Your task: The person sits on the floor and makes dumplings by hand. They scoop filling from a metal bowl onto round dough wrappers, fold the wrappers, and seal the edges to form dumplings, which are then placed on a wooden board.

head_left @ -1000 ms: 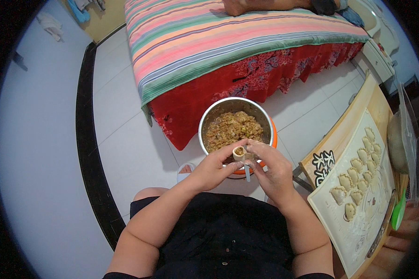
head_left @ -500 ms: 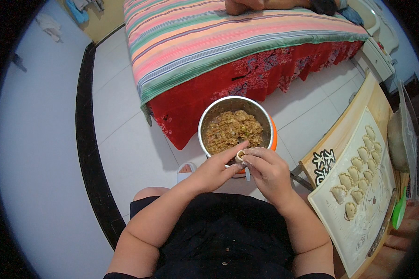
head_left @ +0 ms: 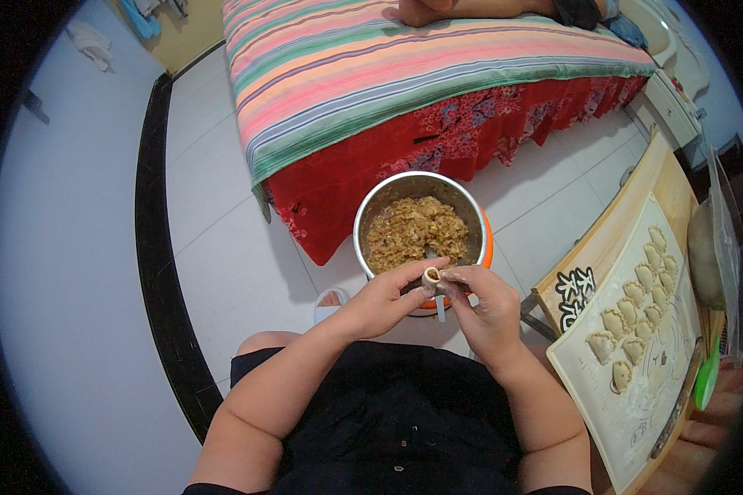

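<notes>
Grip's clamped on the dough [head_left: 432, 278] from both sides, left hand [head_left: 388, 300] and right hand [head_left: 489, 305] equally close, open end up, by the metal bowl's [head_left: 413, 186] near rim.

Even, moderate indoor light; soft shadows on the floor [head_left: 210, 186]; edges bowed, corners black

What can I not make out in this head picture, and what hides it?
Head view: underside of the small round pale dough piece, hidden by the bare left hand.
Head view: upper end of the slim pale strip, behind the left hand and bare right hand.
Head view: rest of the person on the striped multicoloured cloth, beyond the upper edge.
</notes>
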`<state>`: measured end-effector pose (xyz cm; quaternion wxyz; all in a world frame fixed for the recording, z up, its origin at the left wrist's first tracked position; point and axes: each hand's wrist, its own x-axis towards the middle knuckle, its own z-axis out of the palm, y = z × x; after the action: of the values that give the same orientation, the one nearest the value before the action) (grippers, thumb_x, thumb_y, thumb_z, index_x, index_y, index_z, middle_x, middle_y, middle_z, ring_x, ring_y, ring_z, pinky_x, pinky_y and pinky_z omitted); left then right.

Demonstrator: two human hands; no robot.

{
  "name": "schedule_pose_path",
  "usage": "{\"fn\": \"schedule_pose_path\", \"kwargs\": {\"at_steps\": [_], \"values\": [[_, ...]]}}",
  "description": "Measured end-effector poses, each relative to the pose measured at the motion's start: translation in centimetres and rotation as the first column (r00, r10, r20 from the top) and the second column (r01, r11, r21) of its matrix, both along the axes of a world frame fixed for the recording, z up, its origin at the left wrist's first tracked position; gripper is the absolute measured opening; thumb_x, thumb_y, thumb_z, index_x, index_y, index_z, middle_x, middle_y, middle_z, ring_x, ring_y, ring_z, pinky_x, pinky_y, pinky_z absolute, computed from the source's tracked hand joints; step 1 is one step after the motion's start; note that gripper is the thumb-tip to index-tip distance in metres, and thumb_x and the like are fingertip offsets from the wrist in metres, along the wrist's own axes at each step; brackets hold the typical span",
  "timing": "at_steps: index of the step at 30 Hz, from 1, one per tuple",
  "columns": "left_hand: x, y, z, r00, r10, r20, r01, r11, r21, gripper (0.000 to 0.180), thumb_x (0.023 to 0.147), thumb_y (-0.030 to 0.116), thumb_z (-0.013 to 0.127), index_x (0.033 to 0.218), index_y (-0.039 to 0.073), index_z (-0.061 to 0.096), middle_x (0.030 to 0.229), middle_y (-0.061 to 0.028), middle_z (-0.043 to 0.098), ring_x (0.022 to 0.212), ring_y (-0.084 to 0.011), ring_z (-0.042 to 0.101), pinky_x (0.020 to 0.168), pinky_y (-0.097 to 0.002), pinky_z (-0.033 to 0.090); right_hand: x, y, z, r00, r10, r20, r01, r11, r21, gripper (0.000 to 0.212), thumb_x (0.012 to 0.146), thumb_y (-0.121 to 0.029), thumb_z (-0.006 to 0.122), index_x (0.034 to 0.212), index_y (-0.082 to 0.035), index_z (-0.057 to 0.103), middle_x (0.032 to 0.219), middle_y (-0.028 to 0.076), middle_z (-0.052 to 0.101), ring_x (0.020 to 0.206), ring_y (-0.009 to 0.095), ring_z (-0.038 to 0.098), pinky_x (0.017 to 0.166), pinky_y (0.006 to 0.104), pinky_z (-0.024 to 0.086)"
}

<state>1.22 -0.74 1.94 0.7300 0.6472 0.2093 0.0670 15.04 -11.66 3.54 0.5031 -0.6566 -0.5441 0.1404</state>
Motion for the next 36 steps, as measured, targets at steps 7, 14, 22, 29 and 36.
{"fn": "schedule_pose_path", "kwargs": {"at_steps": [7,14,22,29,36], "values": [[0.0,-0.2,0.0,1.0,-0.01,-0.013,0.01,1.0,-0.024,0.045,0.093,0.013,0.05,0.136,0.005,0.038,0.134,-0.0104,0.045,0.121,-0.0175,0.044,0.101,-0.0323,0.038,0.0,0.0,0.1,0.994,0.004,0.105,-0.003,1.0,-0.01,0.023,0.071,0.003,0.066,0.092,-0.002,0.059,0.085,0.014,0.062,0.076,0.03,0.063,0.065,0.0357,0.051],[-0.2,0.1,-0.4,1.0,-0.002,0.014,0.001,0.994,0.108,0.044,0.093,0.013,0.05,0.135,0.003,0.039,0.134,-0.0113,0.046,0.122,-0.0187,0.044,0.102,-0.0331,0.036,0.3,0.5,-0.3,0.98,0.035,0.195,-0.051,0.996,0.077,0.026,0.071,0.0,0.067,0.096,-0.005,0.063,0.091,0.013,0.064,0.084,0.03,0.063,0.072,0.036,0.052],[-0.4,0.2,-0.7,0.997,-0.064,-0.04,0.075,0.917,0.392,0.042,0.093,0.014,0.049,0.133,0.003,0.041,0.133,-0.0131,0.046,0.124,-0.0244,0.043,0.103,-0.0348,0.034,0.4,0.3,-0.1,0.98,0.11,0.165,-0.107,0.994,-0.027,0.019,0.071,-0.001,0.068,0.089,-0.003,0.065,0.089,0.012,0.064,0.083,0.028,0.063,0.072,0.035,0.052],[-0.3,-0.3,-0.1,1.0,-0.019,-0.001,0.019,0.998,0.057,0.038,0.096,0.016,0.044,0.132,0.003,0.042,0.119,-0.0128,0.052,0.112,-0.0207,0.051,0.094,-0.0331,0.044,0.0,0.3,-0.6,0.958,0.004,-0.287,-0.041,0.991,-0.124,0.016,0.073,0.003,0.064,0.088,0.0,0.062,0.083,0.013,0.064,0.077,0.024,0.065,0.069,0.0309,0.051],[-0.1,-0.2,0.0,0.998,-0.059,-0.029,0.061,0.995,0.078,0.037,0.097,0.017,0.042,0.13,0.002,0.044,0.122,-0.0112,0.051,0.111,-0.0185,0.051,0.094,-0.0328,0.045,0.3,0.1,-0.6,0.975,-0.008,-0.224,-0.037,0.98,-0.197,0.017,0.077,0.002,0.063,0.094,0.002,0.059,0.084,0.013,0.066,0.079,0.021,0.067,0.071,0.0293,0.052]]}}
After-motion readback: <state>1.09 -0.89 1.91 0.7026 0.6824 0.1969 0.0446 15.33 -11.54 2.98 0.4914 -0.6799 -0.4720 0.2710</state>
